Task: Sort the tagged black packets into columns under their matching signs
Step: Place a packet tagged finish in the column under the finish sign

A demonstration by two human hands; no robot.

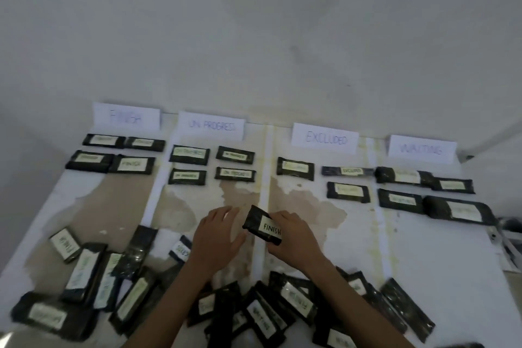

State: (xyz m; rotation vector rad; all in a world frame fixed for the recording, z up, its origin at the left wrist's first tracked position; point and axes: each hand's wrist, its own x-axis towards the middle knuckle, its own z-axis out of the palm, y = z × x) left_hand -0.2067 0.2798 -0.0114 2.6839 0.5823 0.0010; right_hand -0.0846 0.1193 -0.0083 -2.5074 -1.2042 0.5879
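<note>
My right hand (293, 240) grips a black packet tagged FINISH (261, 224) above the middle of the table. Just left of it, my left hand (217, 237) hovers with fingers spread and relaxed, holding nothing. Along the wall stand paper signs: FINISH (126, 116), ON PROGRESS (211, 125), EXCLUDED (325, 138) and WAITING (421, 149). Sorted packets lie below each sign, for example a FINISH packet (132, 164) and an EXCLUDED packet (348, 191). A jumbled pile of unsorted tagged packets (265, 313) fills the near edge.
White tape strips (261, 178) split the worn table into columns. More loose packets (84, 271) crowd the near left corner. The table's right edge (497, 234) lies beside dark clutter. A plain white wall rises behind the signs.
</note>
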